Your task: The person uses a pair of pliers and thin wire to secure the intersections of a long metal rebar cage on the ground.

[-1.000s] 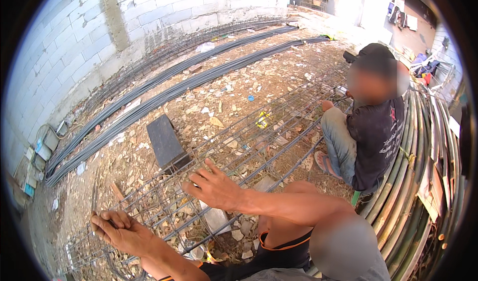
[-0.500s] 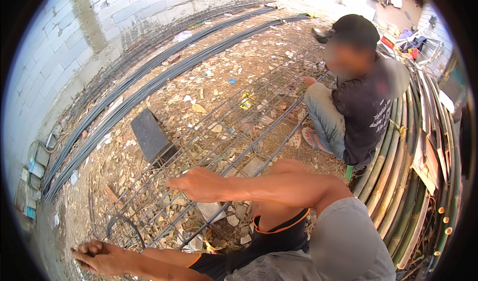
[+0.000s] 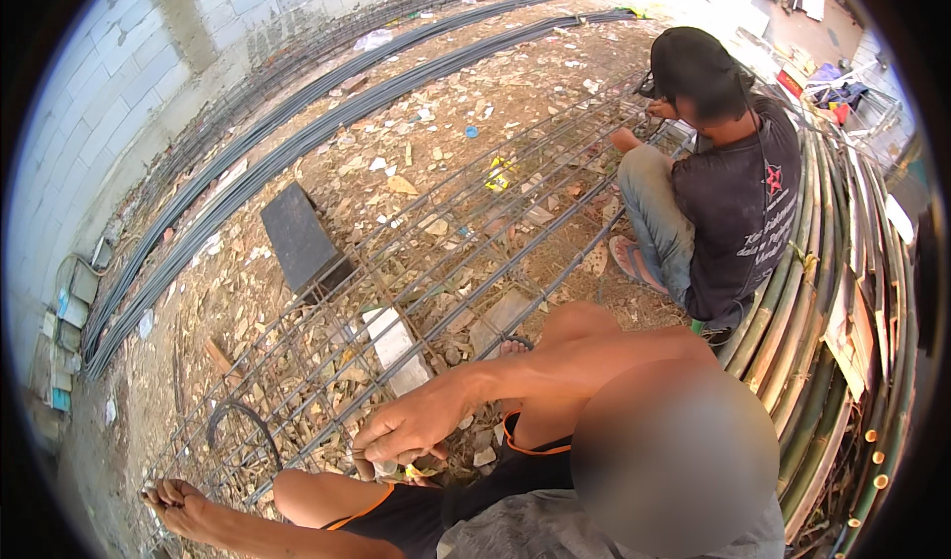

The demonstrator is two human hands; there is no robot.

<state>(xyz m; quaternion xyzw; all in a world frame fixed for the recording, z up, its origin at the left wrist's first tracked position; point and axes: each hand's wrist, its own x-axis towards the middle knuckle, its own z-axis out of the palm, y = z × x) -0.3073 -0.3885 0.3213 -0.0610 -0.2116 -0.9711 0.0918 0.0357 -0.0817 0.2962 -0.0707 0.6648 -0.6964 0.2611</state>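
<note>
A long frame of steel rebar [image 3: 475, 302], with long bars and thin cross ties, stretches diagonally over the littered ground in front of me. At its near left end, my left hand [image 3: 183, 511] has its fingers curled closed; what they hold, if anything, is hidden. My right hand [image 3: 411, 430] is lowered over the frame's near side, close to my knees, thumb and fingers pinched together. What sits in that pinch is too small to name. A coil of dark wire [image 3: 243, 435] hangs on the bars between my hands.
A co-worker [image 3: 733, 173] in a dark shirt squats at the frame's far right, hands at the bars. Bamboo poles [image 3: 792, 361] are stacked at right. Rebar bundles [image 3: 327, 118] lie along the block wall [image 3: 109, 94]. A dark block [image 3: 297, 237] and a white block [image 3: 396, 346] lie by the frame.
My right hand has come down and nearer to me, uncovering the white block. My left hand has moved little, its fingers now more tucked. The co-worker's head has turned down toward the bars.
</note>
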